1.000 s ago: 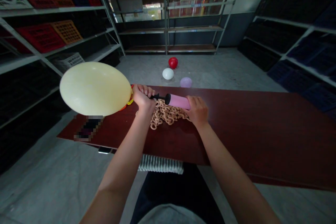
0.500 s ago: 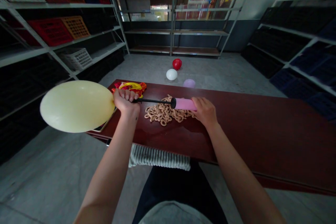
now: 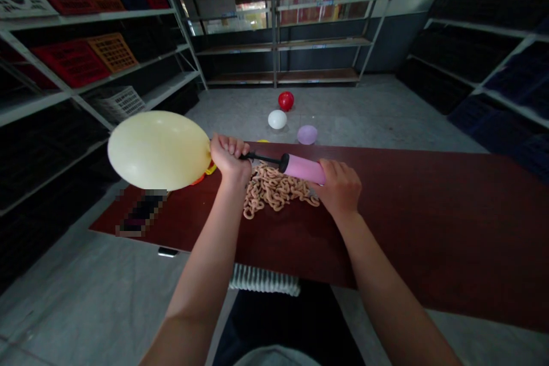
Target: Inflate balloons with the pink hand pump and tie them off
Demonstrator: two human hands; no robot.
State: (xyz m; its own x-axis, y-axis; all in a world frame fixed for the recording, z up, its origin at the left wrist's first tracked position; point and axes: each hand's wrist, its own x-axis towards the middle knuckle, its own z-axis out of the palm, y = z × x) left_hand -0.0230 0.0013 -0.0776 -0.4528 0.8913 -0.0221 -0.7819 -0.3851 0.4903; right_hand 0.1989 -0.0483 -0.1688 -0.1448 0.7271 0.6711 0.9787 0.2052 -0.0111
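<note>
A big pale yellow balloon (image 3: 158,151) extends leftward from my left hand (image 3: 230,154), which is closed around its neck and the black end of a balloon pump. The pump's pink barrel (image 3: 304,168) is wrapped by the fingers of my right hand (image 3: 341,187). Between the two hands a short stretch of black rod (image 3: 266,158) shows. Just below the pump, a heap of tan, twisted, rope-like loops (image 3: 274,190) lies on the table. Red and yellow pieces (image 3: 206,172) are mostly hidden behind the balloon and my left hand.
The dark red table (image 3: 429,211) stretches to the right. A pixelated dark flat object (image 3: 143,213) lies at its left. On the floor beyond are a red balloon (image 3: 286,101), a white balloon (image 3: 277,119) and a purple balloon (image 3: 307,135). Shelves with crates (image 3: 71,63) stand left.
My hands have come closer together, and less of the black rod shows. The balloon and my left hand have shifted right in view. The view has also turned, showing more of the table's left end.
</note>
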